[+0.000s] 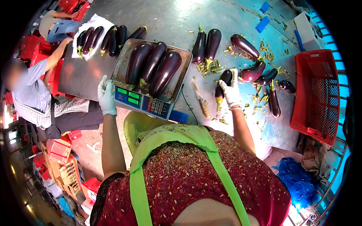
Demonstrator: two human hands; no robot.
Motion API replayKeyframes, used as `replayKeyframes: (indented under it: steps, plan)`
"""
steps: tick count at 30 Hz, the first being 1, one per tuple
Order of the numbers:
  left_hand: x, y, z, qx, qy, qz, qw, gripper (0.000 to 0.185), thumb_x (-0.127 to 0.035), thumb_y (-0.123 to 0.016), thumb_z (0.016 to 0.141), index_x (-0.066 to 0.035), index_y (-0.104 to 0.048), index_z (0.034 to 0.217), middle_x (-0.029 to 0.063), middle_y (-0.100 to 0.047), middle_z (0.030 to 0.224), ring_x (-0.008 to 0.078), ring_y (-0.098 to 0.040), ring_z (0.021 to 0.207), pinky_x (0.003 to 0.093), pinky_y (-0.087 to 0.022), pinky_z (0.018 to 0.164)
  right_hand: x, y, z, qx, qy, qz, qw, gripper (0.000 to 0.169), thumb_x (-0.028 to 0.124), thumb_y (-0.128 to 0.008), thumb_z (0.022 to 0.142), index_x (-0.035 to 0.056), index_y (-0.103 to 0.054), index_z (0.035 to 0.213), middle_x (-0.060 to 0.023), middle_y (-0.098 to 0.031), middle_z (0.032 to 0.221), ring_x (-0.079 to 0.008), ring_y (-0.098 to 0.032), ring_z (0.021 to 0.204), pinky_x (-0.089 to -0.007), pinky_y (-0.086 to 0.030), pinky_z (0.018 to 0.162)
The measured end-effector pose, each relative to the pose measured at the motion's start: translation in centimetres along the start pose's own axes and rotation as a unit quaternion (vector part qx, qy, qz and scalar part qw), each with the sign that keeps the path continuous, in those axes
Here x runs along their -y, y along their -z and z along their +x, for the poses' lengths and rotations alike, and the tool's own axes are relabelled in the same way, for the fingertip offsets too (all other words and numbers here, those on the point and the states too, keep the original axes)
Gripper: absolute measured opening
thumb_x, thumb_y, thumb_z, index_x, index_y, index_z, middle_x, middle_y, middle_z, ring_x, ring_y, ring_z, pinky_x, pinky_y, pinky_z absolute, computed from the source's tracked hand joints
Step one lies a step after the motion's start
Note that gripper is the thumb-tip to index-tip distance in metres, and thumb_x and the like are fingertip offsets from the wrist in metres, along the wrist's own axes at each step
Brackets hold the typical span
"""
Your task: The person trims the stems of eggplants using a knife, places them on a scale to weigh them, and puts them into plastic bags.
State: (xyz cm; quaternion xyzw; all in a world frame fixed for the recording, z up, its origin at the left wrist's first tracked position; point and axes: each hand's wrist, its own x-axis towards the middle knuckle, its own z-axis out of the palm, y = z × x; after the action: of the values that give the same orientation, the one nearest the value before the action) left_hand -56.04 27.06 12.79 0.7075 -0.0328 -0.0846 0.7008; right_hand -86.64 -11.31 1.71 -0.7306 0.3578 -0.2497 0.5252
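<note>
My right hand [232,90], in a pale glove, grips a dark eggplant [225,82] whose stem end points toward me. Gloved too, my left hand [107,94] is at the left edge of a digital scale [162,108], its fingers slightly curled and nothing seen in them. On the scale's worn metal tray [185,63] lie three large eggplants [165,74] side by side. A knife [200,97] with a wooden handle rests on the metal table between the scale and my right hand. Several more eggplants [245,46] and cut green trimmings [210,67] lie around it.
A red plastic crate [316,96] stands at the table's right edge. Eggplants lie on white paper [97,24] at the back left. Blue foam netting [263,24] is at the back right. A co-worker [36,87] stands at the left, one arm reaching to the table; another person is beyond.
</note>
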Motion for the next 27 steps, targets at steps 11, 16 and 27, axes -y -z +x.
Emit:
replayKeyframes:
  steps: [11,16,27]
  plan:
    - [-0.5,-1.5,3.7,0.075,0.004,-0.001,0.997,0.038,-0.012,-0.059,0.101,-0.011,-0.057,0.138,0.0002,-0.062,0.119,0.0081,-0.060,0.103,0.0203,-0.048,0.083,21.6,-12.1,-0.7,0.236,-0.017,0.222,0.946,0.097,0.015,-0.076,0.089,0.0133,-0.012,0.162,-0.0090,-0.060,0.118,-0.0107,-0.060,0.079,-0.0240,-0.054,0.066]
    - [-0.5,2.1,6.0,0.105,-0.016,-0.024,0.994,0.035,-0.011,-0.057,0.102,-0.011,-0.059,0.137,0.0002,-0.064,0.120,0.0078,-0.061,0.102,0.0190,-0.049,0.082,24.9,-19.9,0.0,0.198,-0.041,0.036,0.979,0.104,0.029,-0.081,0.085,0.0122,-0.012,0.161,-0.0097,-0.066,0.089,-0.0099,-0.059,0.067,-0.0247,-0.051,0.055]
    - [0.6,12.2,8.7,0.040,0.009,-0.016,0.999,0.035,-0.011,-0.056,0.101,-0.011,-0.060,0.136,0.0018,-0.065,0.122,0.0095,-0.063,0.105,0.0227,-0.048,0.087,18.4,-18.2,-1.6,0.028,0.068,0.021,0.997,0.074,0.008,-0.073,0.089,0.0034,-0.035,0.153,-0.0028,-0.063,0.084,-0.0103,-0.057,0.071,-0.0253,-0.050,0.069]
